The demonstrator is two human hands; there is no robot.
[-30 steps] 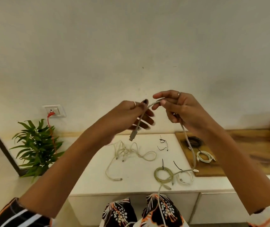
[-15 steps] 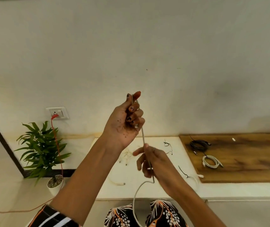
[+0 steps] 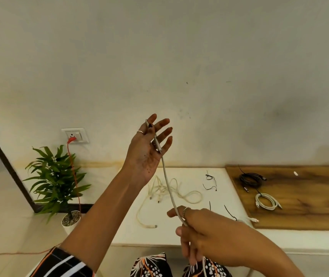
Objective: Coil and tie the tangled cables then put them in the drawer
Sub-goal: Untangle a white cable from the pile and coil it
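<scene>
Head view: white counter point(image 3: 189, 236) along the wall, wooden board point(image 3: 309, 208) on its right end, potted plant point(image 3: 57, 182) on the floor at left. On the board we see two finished coils, a black coiled cable point(image 3: 250, 179) and a white coiled cable point(image 3: 266, 201) just beside it. A loose tangle of cream cables point(image 3: 167, 193) lies on the counter, with thin black ties point(image 3: 209, 181) near it.

The grey cable point(image 3: 168, 188) in hand runs taut-ish from the raised left hand point(image 3: 149, 150) down to the right hand point(image 3: 203, 234), then trails toward the lap. Left hand: fingers spread almost straight, plug end pinned only by the thumb against the index finger. Right hand: fingers curled round the cable, closed grip.

To coil well, we judge: keep the thumb pin firm on the plug, feed even loops of one size over the spread fingers, let the cable slide through the right hand without twisting, and tie before setting down. No drawer visible.

Versus half a second ago: left fingers have opened from a curled fist, and the right hand has slid lower along the cable.
</scene>
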